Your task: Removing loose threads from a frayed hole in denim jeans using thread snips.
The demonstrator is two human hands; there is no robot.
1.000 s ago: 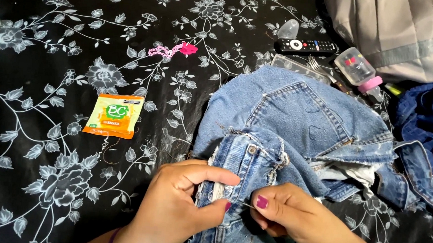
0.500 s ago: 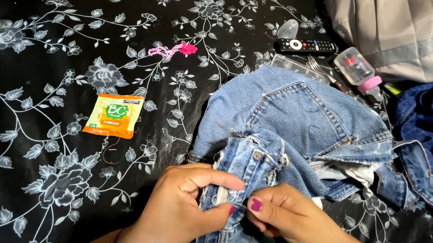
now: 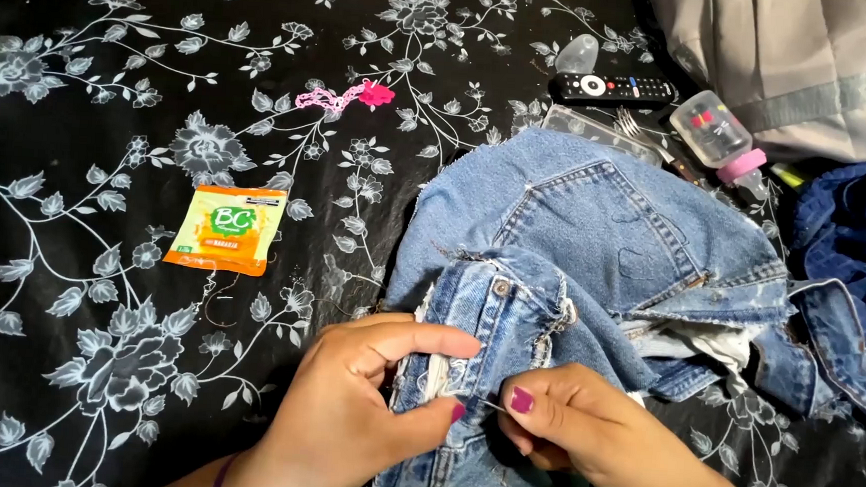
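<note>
**Two hands pinch a denim waistband on a flowered cloth**

A black cloth [image 3: 76,352] printed with pale grey flowers covers the whole surface; at the top right lies a grey bag [image 3: 814,66], and below it, at the right edge, a dark blue garment [image 3: 854,239]; the faded blue jeans [image 3: 604,224] are bunched in the lower middle, waistband and metal button turned up toward the camera; the left hand [image 3: 352,419] is closed on the waistband, thumb over the front and fingers behind; the right hand [image 3: 582,433], touching it, pinches a thin needle [image 3: 491,405] at the denim's edge between thumb and forefinger, so both hands are shut; well to the left of the jeans lies a small orange and green sachet [image 3: 226,228]; above the jeans sit a black remote control [image 3: 613,86], a small clear bottle with a pink cap [image 3: 717,136], a fork [image 3: 650,136] and a pink chain [image 3: 342,95].
</note>
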